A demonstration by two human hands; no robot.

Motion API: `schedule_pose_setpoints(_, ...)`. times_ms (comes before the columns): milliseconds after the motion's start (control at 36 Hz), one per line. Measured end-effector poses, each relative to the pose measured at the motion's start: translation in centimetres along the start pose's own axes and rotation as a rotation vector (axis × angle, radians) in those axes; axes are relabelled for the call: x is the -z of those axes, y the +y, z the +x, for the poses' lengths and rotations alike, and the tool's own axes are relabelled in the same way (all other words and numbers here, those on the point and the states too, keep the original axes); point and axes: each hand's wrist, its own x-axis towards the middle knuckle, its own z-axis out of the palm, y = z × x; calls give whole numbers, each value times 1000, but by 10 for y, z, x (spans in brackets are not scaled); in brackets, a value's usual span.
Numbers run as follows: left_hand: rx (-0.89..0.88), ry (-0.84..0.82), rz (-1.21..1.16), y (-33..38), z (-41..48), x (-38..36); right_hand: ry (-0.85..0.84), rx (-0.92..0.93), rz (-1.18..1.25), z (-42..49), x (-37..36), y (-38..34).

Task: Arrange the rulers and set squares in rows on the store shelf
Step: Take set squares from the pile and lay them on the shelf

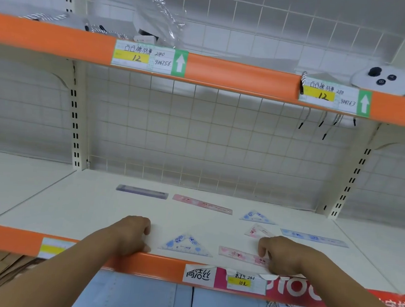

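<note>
Resting at the front lip of the white shelf [71, 203], the left hand [132, 235] is clenched and holds nothing. The right hand [278, 256] pinches the right end of the front pink ruler [242, 255], which lies just beside the near blue set square [185, 245]. Farther back lie a purple ruler [142, 191], the rear pink ruler [202, 203], the far blue set square [257, 217], a pink set square [258, 231] and a blue ruler [313, 237].

ruler [243, 256] end covered (right hand [285, 255]), markings [234, 253] blurred
</note>
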Motion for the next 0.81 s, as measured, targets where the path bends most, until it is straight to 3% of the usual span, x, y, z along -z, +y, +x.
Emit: schedule_pose_setpoints(806,-23,-2,82,3,1,1,41,41,12,0,1,4)
